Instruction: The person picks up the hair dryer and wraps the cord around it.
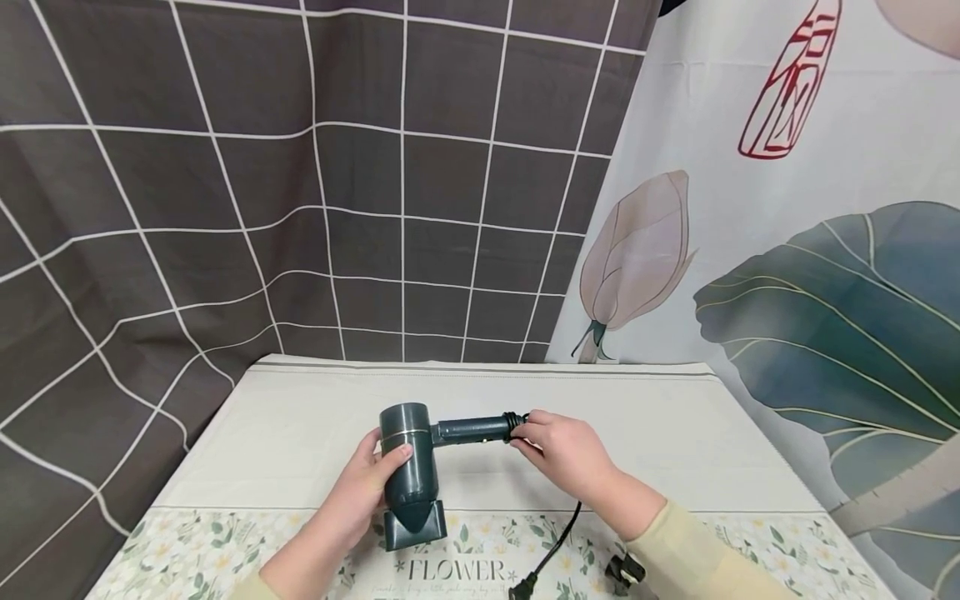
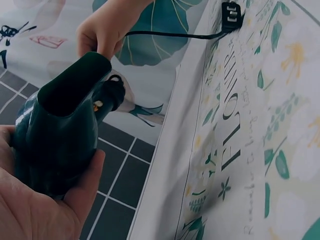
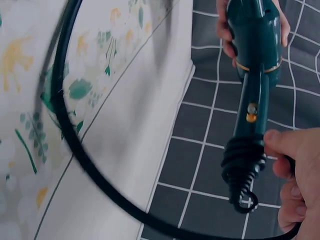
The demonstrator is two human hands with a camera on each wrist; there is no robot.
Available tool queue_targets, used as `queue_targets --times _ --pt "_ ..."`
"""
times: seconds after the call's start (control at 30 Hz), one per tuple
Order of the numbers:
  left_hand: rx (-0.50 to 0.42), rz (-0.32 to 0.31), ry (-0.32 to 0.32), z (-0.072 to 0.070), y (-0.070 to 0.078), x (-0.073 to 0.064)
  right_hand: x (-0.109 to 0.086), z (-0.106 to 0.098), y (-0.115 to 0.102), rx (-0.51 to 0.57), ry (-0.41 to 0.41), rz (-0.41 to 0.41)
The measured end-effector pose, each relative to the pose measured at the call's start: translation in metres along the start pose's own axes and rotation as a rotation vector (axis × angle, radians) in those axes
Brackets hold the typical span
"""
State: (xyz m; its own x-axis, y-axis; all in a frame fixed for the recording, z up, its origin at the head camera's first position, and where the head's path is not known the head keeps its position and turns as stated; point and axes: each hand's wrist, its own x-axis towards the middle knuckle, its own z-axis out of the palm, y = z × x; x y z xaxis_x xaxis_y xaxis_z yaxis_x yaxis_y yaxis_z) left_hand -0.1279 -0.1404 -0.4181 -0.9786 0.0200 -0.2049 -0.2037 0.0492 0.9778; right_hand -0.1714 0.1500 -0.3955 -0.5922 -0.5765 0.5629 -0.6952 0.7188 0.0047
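A dark green hair dryer point(image 1: 408, 479) is held above the table, its flat nozzle point(image 1: 415, 527) toward the near side. My left hand point(image 1: 358, 492) grips the dryer's barrel, thumb across its top. Its handle point(image 1: 472, 429) points right, with several turns of black power cord point(image 3: 243, 154) wound round the handle's end. At that end, my right hand point(image 1: 573, 454) holds the cord in curled fingers, the thumb against the wound turns. From this hand the loose cord hangs in a curve toward the table, ending in a black plug point(image 1: 522, 587).
The table is covered by a white cloth point(image 1: 315, 400) with a floral, lettered front band. A black item point(image 1: 625, 571) of unclear kind shows beside the right sleeve. Behind hang a dark grid-patterned curtain point(image 1: 360, 175) and a white leaf-printed cloth point(image 1: 720, 108).
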Motion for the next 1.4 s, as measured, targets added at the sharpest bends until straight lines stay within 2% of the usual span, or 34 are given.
queue_targets --times 0.2,0.4,0.6,0.9,1.0,1.2,1.4 --pt "0.038 -0.013 -0.016 -0.003 -0.002 0.001 0.000 0.001 0.007 -0.004 0.012 -0.100" --pt "0.061 -0.013 -0.037 -0.007 -0.004 0.002 -0.001 0.003 0.014 0.009 -0.012 -0.115" --pt "0.080 -0.023 -0.045 -0.011 -0.008 0.003 -0.001 0.004 0.021 0.019 -0.067 -0.113" --pt "0.087 -0.018 -0.054 -0.014 -0.012 0.003 0.002 -0.003 0.023 0.096 -0.203 -0.178" --pt "0.098 -0.011 -0.069 -0.015 -0.011 0.003 0.003 -0.003 0.023 0.102 -0.189 -0.177" --pt "0.176 0.007 -0.109 -0.021 -0.008 0.001 0.003 -0.001 0.028 0.106 -0.141 -0.142" --pt "0.154 0.047 -0.205 -0.029 -0.008 0.000 0.003 0.002 0.033 0.156 -0.122 -0.177"
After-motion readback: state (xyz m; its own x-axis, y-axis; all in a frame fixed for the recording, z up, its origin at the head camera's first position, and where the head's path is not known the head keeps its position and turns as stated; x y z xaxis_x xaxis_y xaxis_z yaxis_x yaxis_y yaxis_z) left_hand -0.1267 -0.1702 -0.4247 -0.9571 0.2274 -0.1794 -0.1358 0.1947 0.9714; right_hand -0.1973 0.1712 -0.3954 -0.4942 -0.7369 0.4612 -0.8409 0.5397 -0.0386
